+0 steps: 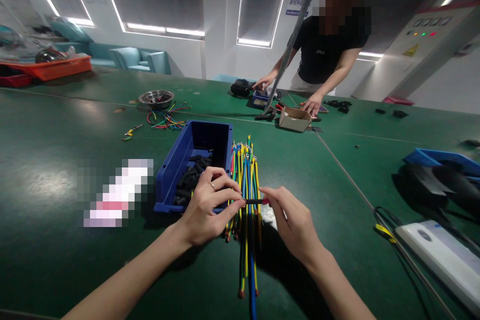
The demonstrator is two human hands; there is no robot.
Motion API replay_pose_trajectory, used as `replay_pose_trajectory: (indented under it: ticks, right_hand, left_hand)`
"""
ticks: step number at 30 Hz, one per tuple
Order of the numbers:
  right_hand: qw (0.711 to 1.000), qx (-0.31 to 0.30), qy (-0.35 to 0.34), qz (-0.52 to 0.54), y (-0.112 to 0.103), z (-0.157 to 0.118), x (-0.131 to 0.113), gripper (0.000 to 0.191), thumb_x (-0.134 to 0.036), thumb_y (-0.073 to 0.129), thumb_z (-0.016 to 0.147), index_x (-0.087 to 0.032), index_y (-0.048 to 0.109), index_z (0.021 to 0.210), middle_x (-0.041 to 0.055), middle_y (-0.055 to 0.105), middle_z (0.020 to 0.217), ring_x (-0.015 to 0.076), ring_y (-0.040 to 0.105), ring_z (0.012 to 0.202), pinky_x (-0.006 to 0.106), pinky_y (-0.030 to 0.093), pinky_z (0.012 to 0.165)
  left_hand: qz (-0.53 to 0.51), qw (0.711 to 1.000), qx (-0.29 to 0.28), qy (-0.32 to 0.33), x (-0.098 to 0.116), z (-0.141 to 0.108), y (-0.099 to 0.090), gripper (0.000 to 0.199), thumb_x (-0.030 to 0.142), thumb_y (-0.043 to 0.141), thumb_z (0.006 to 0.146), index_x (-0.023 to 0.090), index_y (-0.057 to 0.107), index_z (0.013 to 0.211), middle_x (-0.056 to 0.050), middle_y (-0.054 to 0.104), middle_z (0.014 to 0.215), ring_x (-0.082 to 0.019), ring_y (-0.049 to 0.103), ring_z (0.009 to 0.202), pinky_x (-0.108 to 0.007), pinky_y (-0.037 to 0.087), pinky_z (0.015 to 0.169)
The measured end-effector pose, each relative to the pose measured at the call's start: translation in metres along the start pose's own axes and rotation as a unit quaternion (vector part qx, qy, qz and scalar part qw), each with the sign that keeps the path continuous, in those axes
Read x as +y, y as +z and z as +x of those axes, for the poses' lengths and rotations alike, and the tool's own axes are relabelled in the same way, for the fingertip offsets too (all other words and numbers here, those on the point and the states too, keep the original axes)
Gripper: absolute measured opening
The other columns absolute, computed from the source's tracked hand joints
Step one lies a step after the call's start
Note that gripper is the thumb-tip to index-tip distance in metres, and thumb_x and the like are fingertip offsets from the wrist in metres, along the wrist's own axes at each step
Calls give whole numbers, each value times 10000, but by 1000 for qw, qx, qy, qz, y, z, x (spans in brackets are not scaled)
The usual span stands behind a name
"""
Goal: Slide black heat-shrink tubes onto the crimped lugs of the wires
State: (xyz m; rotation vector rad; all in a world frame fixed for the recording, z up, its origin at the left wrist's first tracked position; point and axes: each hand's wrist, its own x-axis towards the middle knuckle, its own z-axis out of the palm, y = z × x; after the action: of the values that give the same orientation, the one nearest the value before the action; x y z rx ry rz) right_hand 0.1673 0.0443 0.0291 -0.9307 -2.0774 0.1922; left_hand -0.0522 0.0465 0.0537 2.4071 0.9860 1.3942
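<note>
A short black sleeve point(254, 201) stretches level between my two hands, with a bit of red showing at its right end. Thumb and forefinger of my left hand point(212, 204) pinch its left end, where a small coppery tip shows. My right hand point(292, 217) grips the red end, which looks like a wire mostly hidden by the fingers. Beneath both hands lies a bundle of wires point(247, 170), yellow-green, blue and some red, with metal terminals on their ends. A blue bin point(168, 180) holding black sleeves point(189, 177) stands just left, partly behind my left hand.
A metal bowl point(156, 99) and loose coloured wires point(167, 117) lie farther back. Across the green table point(112, 270), a person point(326, 55) reaches toward a cardboard box point(295, 120). At right are a white device point(442, 255), a cable and a blue tray point(435, 156).
</note>
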Motion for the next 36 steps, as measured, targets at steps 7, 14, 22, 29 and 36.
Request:
replay_pose_trajectory:
  ticks: [7,14,22,29,36]
  right_hand:
    - [999,-3,3,-41,1,-2,4,219,-330,520,941,-175,589,1080,28,621,958,112,593,774,294,525,689]
    - [998,-6,0,-67,0,-2,8,206,-332,524,938,-172,596,1048,25,620,946,112,590,773,297,522,694]
    - [997,-22,-3,-79,1,-3,10,214,-331,530,935,-170,594,1062,26,621,952,117,594,783,304,524,701]
    - [997,-6,-15,-79,0,-2,8,203,-317,529,936,-173,594,1063,28,621,963,118,594,794,304,524,706]
    - [996,20,-36,-79,0,1,6,223,-268,528,936,-183,583,1135,33,618,999,127,596,827,317,526,728]
  left_hand:
    - [49,999,-16,8,1,-2,2,137,135,569,903,176,673,824,-45,690,897,-220,493,922,-416,425,874]
    - [130,991,-28,12,-3,-9,6,114,171,578,924,198,689,923,-44,686,1058,-262,473,1098,-447,348,947]
    - [137,987,-67,44,-7,-8,8,134,139,524,951,161,653,925,-50,666,1024,-233,461,1229,-415,369,1065]
    - [133,985,-102,47,-4,-5,6,141,144,489,960,140,629,973,-68,653,1017,-257,464,1223,-437,388,1082]
    - [120,986,-105,39,-5,-7,6,156,133,460,968,132,592,1051,-70,645,1032,-253,455,1195,-432,392,1063]
